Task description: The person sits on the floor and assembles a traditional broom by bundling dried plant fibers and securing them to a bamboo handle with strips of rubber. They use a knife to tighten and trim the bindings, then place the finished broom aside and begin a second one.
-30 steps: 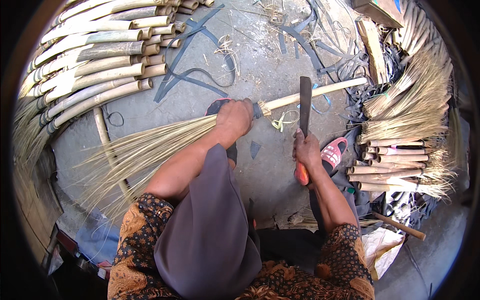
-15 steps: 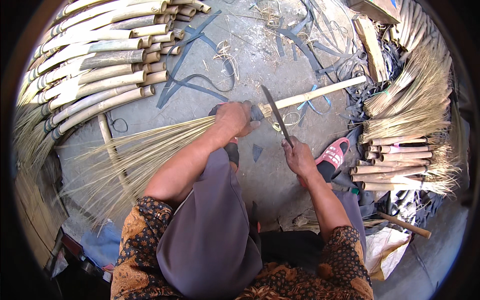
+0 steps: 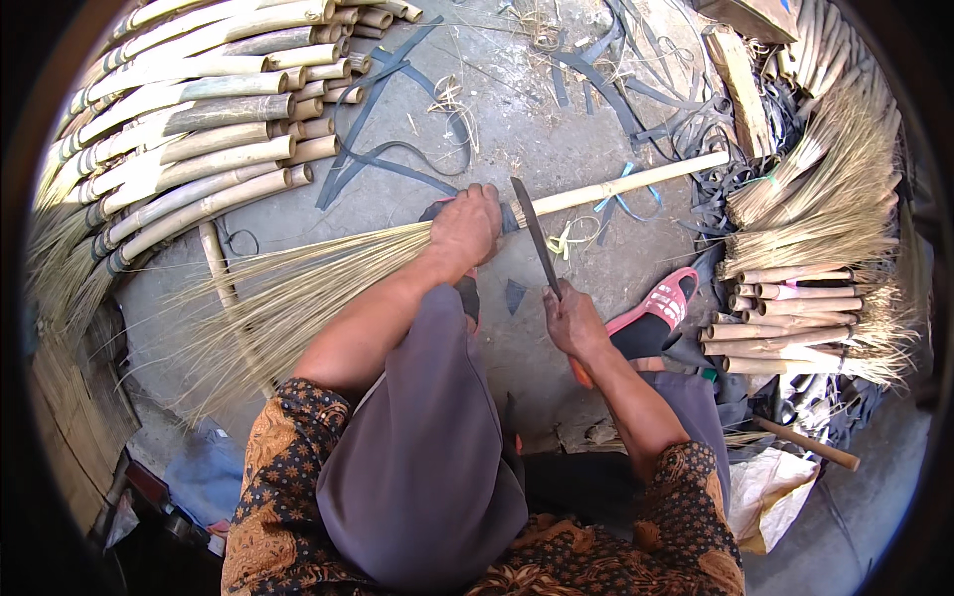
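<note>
Knife [image 3: 537,238] and right hand [image 3: 573,323] shift left, blade now at the broom's [image 3: 368,250] dark binding [image 3: 510,218], apparently within cutting reach; right fingers clamped on handle [image 3: 580,373], left hand's [image 3: 465,225] around broom neck, above floor [image 3: 517,353].

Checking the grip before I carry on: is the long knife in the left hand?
No, the right hand holds the long knife, while the left hand grips the straw bundle beside its dark binding.

On my feed, the bare left hand [image 3: 467,224] hides part of the pale bamboo-handled straw broom [image 3: 368,248]. The bare right hand [image 3: 576,323] blocks me from seeing much of the dark-bladed knife's [image 3: 537,233] orange handle [image 3: 580,373].
</note>
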`<control>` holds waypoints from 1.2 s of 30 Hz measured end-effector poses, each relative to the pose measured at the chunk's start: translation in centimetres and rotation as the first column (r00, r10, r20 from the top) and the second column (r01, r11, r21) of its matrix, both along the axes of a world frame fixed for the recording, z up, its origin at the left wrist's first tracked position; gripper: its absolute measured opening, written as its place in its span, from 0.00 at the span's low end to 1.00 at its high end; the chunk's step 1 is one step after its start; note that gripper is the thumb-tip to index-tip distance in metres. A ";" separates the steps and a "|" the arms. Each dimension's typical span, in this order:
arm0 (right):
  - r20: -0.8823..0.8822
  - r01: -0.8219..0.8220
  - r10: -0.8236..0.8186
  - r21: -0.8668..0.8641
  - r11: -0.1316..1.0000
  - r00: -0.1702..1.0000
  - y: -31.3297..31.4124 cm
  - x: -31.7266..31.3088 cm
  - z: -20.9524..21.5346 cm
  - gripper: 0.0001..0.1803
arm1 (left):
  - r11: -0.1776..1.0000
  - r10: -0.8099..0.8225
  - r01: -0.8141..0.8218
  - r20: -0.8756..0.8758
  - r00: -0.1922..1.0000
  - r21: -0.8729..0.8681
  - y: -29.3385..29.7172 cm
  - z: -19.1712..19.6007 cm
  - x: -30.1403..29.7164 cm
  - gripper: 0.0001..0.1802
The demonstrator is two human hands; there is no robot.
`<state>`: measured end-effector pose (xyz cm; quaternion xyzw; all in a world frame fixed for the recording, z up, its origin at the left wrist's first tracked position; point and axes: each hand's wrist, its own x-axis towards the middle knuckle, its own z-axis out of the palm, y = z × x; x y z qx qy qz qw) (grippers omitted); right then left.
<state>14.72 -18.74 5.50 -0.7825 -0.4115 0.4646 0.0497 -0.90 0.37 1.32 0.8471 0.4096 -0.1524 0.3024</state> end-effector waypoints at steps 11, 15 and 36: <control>-0.033 -0.011 0.013 0.058 0.998 0.999 -0.4 0.1 -0.9 0.16 | 0.994 -0.012 0.000 -0.110 0.994 -0.109 -0.2 -0.6 0.3 0.17; 0.157 0.159 -0.186 0.171 0.972 0.970 0.3 0.1 -0.7 0.16 | 0.998 0.039 -0.038 -0.028 0.999 0.041 -0.6 -1.0 0.1 0.18; 0.000 0.045 -0.046 0.157 0.986 0.999 0.3 -0.1 -2.2 0.17 | 0.997 0.068 -0.070 0.086 0.994 0.028 -0.2 -0.2 -2.0 0.32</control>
